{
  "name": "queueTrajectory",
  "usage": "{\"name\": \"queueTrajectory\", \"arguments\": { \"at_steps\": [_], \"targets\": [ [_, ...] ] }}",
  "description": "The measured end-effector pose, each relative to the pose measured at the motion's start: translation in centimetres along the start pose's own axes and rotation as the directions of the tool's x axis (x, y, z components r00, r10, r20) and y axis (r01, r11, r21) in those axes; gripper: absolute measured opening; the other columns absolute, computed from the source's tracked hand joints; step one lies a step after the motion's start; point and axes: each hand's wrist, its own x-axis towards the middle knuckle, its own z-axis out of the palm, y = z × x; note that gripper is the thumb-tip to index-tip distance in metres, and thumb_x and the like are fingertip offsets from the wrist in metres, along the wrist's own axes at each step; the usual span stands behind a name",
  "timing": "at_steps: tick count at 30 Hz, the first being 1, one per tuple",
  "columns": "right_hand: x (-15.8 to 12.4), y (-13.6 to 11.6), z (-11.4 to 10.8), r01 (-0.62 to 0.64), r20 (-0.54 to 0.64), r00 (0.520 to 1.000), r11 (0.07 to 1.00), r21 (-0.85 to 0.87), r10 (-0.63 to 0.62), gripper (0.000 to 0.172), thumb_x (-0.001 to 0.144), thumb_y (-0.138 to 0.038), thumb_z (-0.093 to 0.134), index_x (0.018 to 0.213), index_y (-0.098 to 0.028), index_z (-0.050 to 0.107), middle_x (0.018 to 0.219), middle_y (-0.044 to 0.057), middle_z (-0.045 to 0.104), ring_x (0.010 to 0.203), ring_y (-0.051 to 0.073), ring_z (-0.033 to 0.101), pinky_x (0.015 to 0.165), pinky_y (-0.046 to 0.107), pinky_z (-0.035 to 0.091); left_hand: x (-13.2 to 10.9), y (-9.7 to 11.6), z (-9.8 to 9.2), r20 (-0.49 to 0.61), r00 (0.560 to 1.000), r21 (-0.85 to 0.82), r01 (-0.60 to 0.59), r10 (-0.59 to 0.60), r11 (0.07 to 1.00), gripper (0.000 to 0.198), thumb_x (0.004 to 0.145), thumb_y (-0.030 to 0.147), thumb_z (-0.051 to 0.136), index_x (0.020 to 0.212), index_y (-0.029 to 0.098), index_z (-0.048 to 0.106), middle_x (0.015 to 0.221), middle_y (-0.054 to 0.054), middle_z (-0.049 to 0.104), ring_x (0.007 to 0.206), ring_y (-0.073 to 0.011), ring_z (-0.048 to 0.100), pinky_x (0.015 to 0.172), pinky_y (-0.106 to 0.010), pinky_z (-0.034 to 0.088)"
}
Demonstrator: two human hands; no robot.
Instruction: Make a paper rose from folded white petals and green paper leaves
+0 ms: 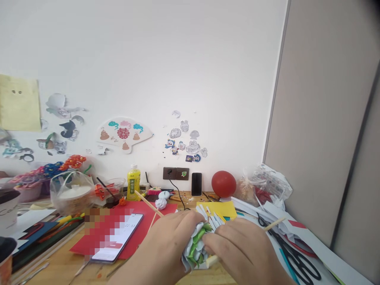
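Note:
My left hand (166,243) is closed round a crumpled bundle of white and green paper (196,245) above the front of the table. A pale wooden stick (148,202) slants up beyond the left hand; whether it is held cannot be made out. My right hand (246,245) is closed, its fingertips pressed against the bundle's right side. Another wooden stick (274,224) passes through the right hand, its blunt end showing low beside the bundle. White paper strips (212,217) stick up behind the hands.
A phone (118,241) lies on red paper (142,229) at left. Black scissors (292,253) lie at right by white papers. Toward the wall stand a yellow drink bottle (133,183), a dark phone (196,184) and a red balloon (223,184). Yellow paper (230,208) lies behind my hands.

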Motion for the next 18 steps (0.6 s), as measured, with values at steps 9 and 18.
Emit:
{"name": "queueTrajectory", "arguments": {
  "at_steps": [9, 18],
  "targets": [
    [-0.09, 0.11, -0.14, 0.029, -0.012, 0.999, 1.000, -0.012, -0.029, 0.030, 0.092, -0.010, 0.034, 0.075, -0.019, 0.057, 0.054, -0.002, 0.057, 0.046, 0.011, 0.051, 0.047, 0.027, 0.036, -0.03, 0.16, -0.11, 0.013, 1.000, 0.012, 0.007, -0.007, 1.000, 0.033, 0.073, 0.011, 0.055, 0.097, 0.026, 0.038, 0.075, 0.003, 0.064, 0.060, -0.0173, 0.062, 0.051, -0.025, 0.040],
    [0.08, 0.22, -0.31, 0.052, -0.021, 0.998, 0.996, -0.065, -0.054, 0.028, 0.092, -0.011, 0.035, 0.078, -0.019, 0.058, 0.055, -0.001, 0.061, 0.046, 0.012, 0.054, 0.050, 0.027, 0.041, -0.21, 0.01, 0.03, 0.036, 0.999, 0.009, 0.023, -0.023, 1.000, 0.037, 0.073, 0.009, 0.053, 0.101, 0.026, 0.037, 0.078, 0.002, 0.064, 0.063, -0.0178, 0.062, 0.054, -0.025, 0.040]
  ]
}}
